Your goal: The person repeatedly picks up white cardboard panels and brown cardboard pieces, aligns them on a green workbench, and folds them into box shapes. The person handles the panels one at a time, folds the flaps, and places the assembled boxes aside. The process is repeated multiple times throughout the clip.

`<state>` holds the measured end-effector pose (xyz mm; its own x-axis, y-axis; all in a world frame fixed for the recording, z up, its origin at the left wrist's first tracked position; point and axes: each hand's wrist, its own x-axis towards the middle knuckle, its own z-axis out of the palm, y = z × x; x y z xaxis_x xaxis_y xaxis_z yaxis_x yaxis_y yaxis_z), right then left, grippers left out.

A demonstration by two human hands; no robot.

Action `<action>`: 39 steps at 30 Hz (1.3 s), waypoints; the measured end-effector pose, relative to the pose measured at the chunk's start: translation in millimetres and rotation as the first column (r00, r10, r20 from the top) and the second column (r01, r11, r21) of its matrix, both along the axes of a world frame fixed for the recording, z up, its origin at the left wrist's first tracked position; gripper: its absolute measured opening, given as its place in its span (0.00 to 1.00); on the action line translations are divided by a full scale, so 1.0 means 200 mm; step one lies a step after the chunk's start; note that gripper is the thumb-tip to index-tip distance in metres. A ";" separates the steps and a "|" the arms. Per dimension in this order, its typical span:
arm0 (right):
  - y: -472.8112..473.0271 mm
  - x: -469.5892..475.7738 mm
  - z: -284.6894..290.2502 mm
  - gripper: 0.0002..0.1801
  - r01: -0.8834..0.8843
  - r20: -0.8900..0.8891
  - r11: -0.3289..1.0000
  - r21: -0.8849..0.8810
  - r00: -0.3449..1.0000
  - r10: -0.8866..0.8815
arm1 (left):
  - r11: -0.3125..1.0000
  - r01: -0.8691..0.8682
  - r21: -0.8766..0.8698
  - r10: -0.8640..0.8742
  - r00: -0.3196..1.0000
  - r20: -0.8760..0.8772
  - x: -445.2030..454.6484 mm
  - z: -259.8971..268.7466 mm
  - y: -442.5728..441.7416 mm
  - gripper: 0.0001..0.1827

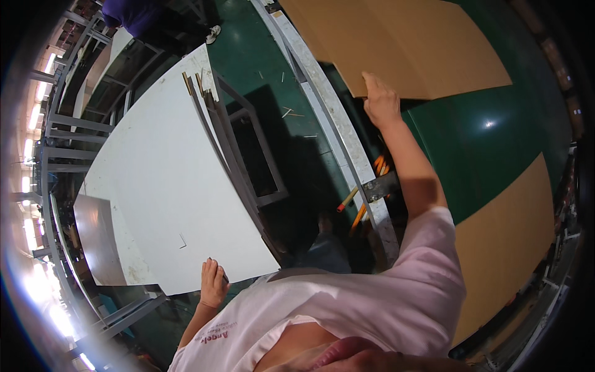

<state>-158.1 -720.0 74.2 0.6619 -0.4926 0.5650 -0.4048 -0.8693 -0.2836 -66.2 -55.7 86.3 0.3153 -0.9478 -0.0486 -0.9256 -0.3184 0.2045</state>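
Observation:
My left hand [214,282] rests at the near edge of a large white sheet [172,186] on a table. A small dark object shows under its fingers; what it is cannot be told. A small L-shaped mark or piece [183,242] lies on the sheet just beyond. My right hand [382,100] reaches out to the right and grips the near corner of a large brown cardboard sheet [409,51], with the thumb and fingers at its edge. Part of the palm is hidden. Under the cardboard lies a glossy green surface [474,149].
Dark strips [218,125] lie along the white sheet's right edge. A metal rail [334,111] stands between the two work areas, with orange-and-yellow rods [358,216] near it. More cardboard [506,242] lies at right. A person in purple [135,16] bends at the top left. Scraps litter the floor.

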 end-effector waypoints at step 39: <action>2.64 0.07 0.27 0.12 -0.428 0.427 -0.362 0.828 0.900 -0.089 | 0.965 -0.097 -0.245 0.067 0.989 -0.131 -0.03 -0.11 0.06 0.20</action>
